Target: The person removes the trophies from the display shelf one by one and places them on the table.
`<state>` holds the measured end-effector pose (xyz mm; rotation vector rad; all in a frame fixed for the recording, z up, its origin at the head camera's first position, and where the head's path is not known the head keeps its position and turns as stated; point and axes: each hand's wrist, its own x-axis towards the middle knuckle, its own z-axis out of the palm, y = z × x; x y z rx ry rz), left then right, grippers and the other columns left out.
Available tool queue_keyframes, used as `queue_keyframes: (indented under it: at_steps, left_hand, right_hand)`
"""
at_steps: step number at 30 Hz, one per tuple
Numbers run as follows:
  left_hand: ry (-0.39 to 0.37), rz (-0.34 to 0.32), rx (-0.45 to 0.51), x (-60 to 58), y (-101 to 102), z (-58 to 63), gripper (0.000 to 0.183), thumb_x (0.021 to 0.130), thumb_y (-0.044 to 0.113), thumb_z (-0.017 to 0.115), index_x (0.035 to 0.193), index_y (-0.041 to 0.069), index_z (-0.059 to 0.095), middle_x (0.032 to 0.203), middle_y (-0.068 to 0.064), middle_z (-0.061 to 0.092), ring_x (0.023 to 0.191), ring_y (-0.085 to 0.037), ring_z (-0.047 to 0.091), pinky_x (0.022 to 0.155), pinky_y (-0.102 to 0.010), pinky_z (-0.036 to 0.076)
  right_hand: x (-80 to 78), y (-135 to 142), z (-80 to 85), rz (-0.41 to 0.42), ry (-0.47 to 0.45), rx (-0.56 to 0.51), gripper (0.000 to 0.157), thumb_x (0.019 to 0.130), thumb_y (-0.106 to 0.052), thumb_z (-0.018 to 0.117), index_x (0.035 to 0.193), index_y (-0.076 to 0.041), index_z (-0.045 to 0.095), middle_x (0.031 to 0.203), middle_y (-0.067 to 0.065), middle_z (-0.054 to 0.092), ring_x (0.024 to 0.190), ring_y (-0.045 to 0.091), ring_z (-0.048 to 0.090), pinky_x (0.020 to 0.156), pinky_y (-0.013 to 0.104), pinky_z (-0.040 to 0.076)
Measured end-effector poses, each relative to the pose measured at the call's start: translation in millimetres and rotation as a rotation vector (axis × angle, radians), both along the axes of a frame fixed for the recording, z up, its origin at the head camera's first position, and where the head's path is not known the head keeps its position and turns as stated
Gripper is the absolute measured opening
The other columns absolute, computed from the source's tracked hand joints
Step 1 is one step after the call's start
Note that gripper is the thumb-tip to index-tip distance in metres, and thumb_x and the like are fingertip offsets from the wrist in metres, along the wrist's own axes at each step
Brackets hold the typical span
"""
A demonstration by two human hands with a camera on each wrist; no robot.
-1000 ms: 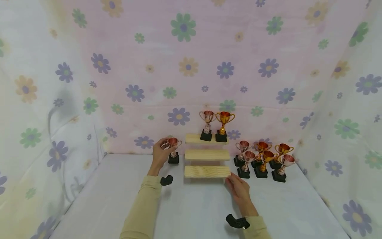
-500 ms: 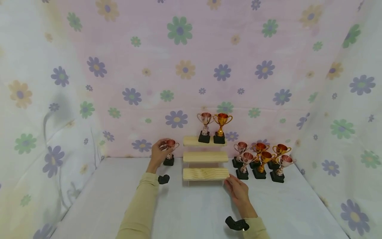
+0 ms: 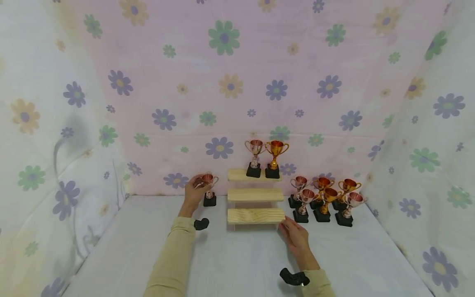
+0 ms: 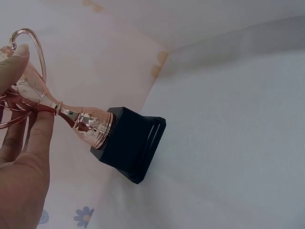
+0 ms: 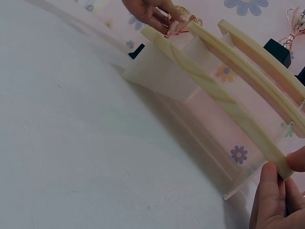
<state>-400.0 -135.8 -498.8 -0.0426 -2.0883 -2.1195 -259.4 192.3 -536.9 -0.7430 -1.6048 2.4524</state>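
A rose-gold trophy cup (image 4: 93, 125) on a black square base is in my left hand (image 3: 193, 195), left of the wooden tiered stand (image 3: 255, 216). Thumb and fingers grip it around the bowl and upper stem in the left wrist view. It looks nearly upright in the head view; I cannot tell whether its base touches the table. My right hand (image 3: 299, 240) pinches the right end of the stand's lowest step (image 5: 221, 105) between thumb and fingers. On the top step stand a rose-gold trophy (image 3: 254, 169) and a gold trophy (image 3: 272, 171), side by side.
Right of the stand, several rose-gold and gold trophies stand close together, among them a front gold trophy (image 3: 323, 213) and a rose-gold trophy (image 3: 345, 218). Flower-printed cloth (image 3: 230, 111) encloses the white table (image 3: 237, 264) at the back and both sides.
My left hand has shifted a little left with the trophy, widening the gap to the stand. My right hand keeps its hold on the lowest step. The head view has moved slightly.
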Motion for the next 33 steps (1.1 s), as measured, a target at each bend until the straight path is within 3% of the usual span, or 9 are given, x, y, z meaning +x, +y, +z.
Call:
queue_keyframes:
  at_steps: [5, 11, 15, 18, 22, 25, 29, 33]
  left_hand:
    - [-0.026, -0.008, 0.031, 1.3, -2, 0.7, 0.056, 0.086, -0.002, 0.078, 0.137, -0.002, 0.054, 0.132, -0.023, 0.058, 0.104, -0.017, 0.058, 0.076, -0.009, 0.052]
    - [-0.064, -0.012, -0.021, 4.9, -7, -4.7, 0.06, 0.083, 0.001, 0.082, 0.138, 0.001, 0.057, 0.131, -0.021, 0.06, 0.118, -0.031, 0.06, 0.079, -0.013, 0.053]
    - [-0.08, -0.044, -0.047, 11.7, -19, -5.9, 0.067, 0.085, 0.003, 0.081, 0.145, 0.003, 0.052, 0.143, -0.021, 0.055, 0.133, -0.036, 0.053, 0.1, -0.028, 0.055]
    - [-0.034, -0.053, -0.06, 17.5, -30, -2.1, 0.07, 0.087, 0.002, 0.079, 0.149, 0.002, 0.048, 0.149, -0.021, 0.049, 0.138, -0.038, 0.048, 0.114, -0.043, 0.046]
    - [0.101, 0.022, -0.039, 23.2, -38, 12.4, 0.063, 0.087, 0.002, 0.079, 0.144, -0.003, 0.051, 0.147, -0.024, 0.051, 0.136, -0.04, 0.047, 0.118, -0.049, 0.04]
    - [0.189, 0.089, -0.019, 24.8, -37, 30.0, 0.056, 0.09, 0.01, 0.078, 0.14, -0.002, 0.056, 0.142, -0.022, 0.055, 0.132, -0.037, 0.052, 0.113, -0.037, 0.047]
    - [0.303, 0.119, -0.002, 25.0, -28, 54.7, 0.046, 0.095, 0.018, 0.073, 0.136, -0.001, 0.062, 0.136, -0.021, 0.061, 0.123, -0.027, 0.059, 0.097, -0.017, 0.053]
    - [0.38, 0.134, 0.09, 26.6, -15, 73.9, 0.036, 0.097, 0.016, 0.071, 0.126, -0.004, 0.067, 0.122, -0.014, 0.07, 0.109, -0.015, 0.066, 0.092, -0.015, 0.054]
  right_hand:
    - [0.8, 0, -2.3, 0.008, 0.001, 0.006, 0.051, 0.1, -0.004, 0.059, 0.146, 0.01, 0.045, 0.149, 0.029, 0.046, 0.097, 0.008, 0.065, 0.091, 0.021, 0.058]
    - [4.1, -1, -4.6, 0.003, 0.0, -0.002, 0.052, 0.099, -0.003, 0.06, 0.146, 0.011, 0.044, 0.149, 0.029, 0.046, 0.095, 0.007, 0.065, 0.091, 0.02, 0.058]
    - [6.4, -1, -6.2, 0.009, -0.014, -0.004, 0.053, 0.1, -0.005, 0.06, 0.148, 0.01, 0.042, 0.151, 0.029, 0.044, 0.103, 0.012, 0.065, 0.095, 0.023, 0.057]
    - [6.1, -1, -6.1, 0.017, -0.016, 0.002, 0.052, 0.101, -0.006, 0.059, 0.149, 0.009, 0.042, 0.152, 0.029, 0.044, 0.111, 0.016, 0.063, 0.097, 0.024, 0.056]
    - [3.2, -1, -5.4, 0.023, 0.0, 0.003, 0.052, 0.101, -0.006, 0.057, 0.148, 0.009, 0.043, 0.152, 0.029, 0.044, 0.11, 0.014, 0.063, 0.097, 0.022, 0.055]
    - [1.5, -1, -4.7, 0.016, 0.01, -0.009, 0.052, 0.101, -0.005, 0.058, 0.148, 0.01, 0.043, 0.151, 0.028, 0.045, 0.104, 0.01, 0.064, 0.095, 0.021, 0.056]
    - [0.6, -2, -3.8, 0.005, -0.002, -0.034, 0.052, 0.101, -0.007, 0.058, 0.149, 0.007, 0.043, 0.151, 0.026, 0.045, 0.1, 0.006, 0.064, 0.095, 0.02, 0.056]
    - [1.4, -2, -3.8, 0.002, 0.005, -0.051, 0.052, 0.102, -0.008, 0.058, 0.15, 0.007, 0.042, 0.152, 0.026, 0.044, 0.099, 0.005, 0.064, 0.096, 0.021, 0.056]
